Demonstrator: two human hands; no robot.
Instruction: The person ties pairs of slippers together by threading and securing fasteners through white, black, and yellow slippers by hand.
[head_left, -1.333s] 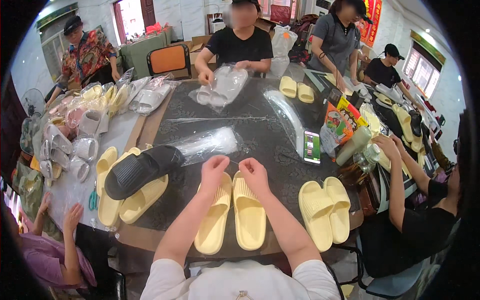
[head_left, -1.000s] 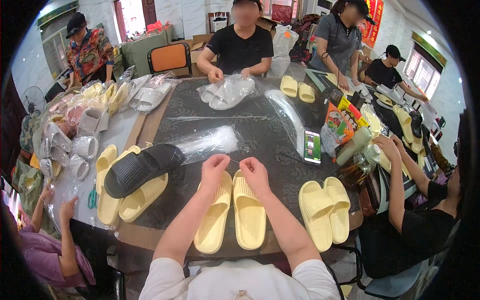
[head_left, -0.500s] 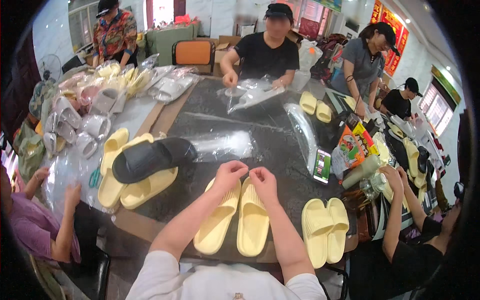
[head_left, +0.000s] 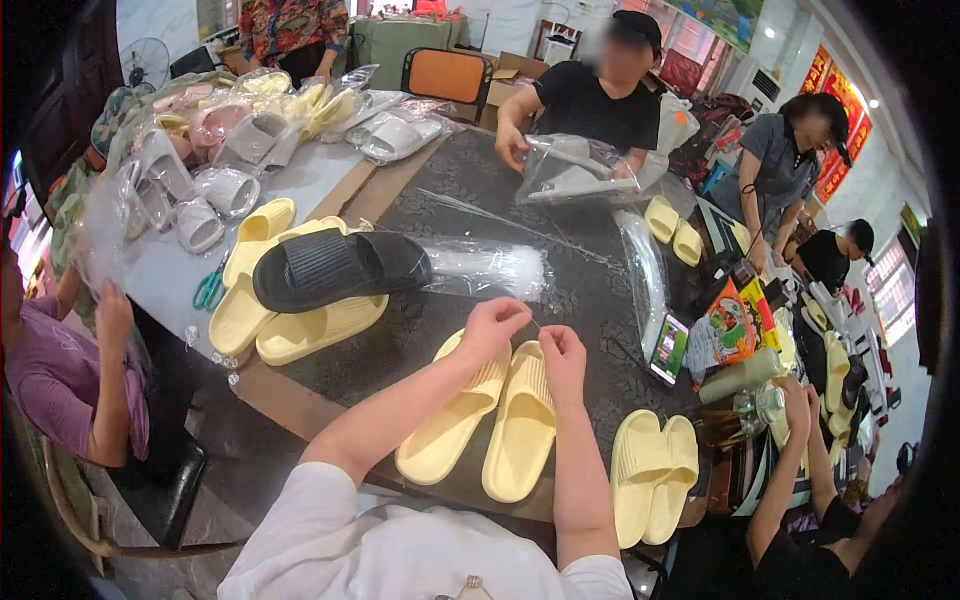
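Observation:
A pair of ribbed yellow slippers lies in front of me, the left slipper (head_left: 440, 440) and the right slipper (head_left: 518, 450) side by side with toes pointing away. Over their toe ends, my left hand (head_left: 492, 328) is closed in a pinch. Close beside it, my right hand (head_left: 563, 358) pinches too, thumb against fingers. A thin dark strand seems to run between the fingertips, too fine to make out. Beyond my hands, a clear plastic sleeve stack (head_left: 490, 270) lies flat on the dark table (head_left: 400, 365).
To the left, a black slipper (head_left: 310, 270) rests on yellow slippers (head_left: 330, 330), near green scissors (head_left: 208, 290). Bagged slippers (head_left: 230, 190) pile up beyond. Another yellow pair (head_left: 640, 480) and a phone (head_left: 668, 350) are to my right. Several co-workers surround the table.
My hands have drawn slightly apart, still pinching. The view has shifted. Across the table, a co-worker has lifted bagged slippers; at the left, another now raises a clear bag.

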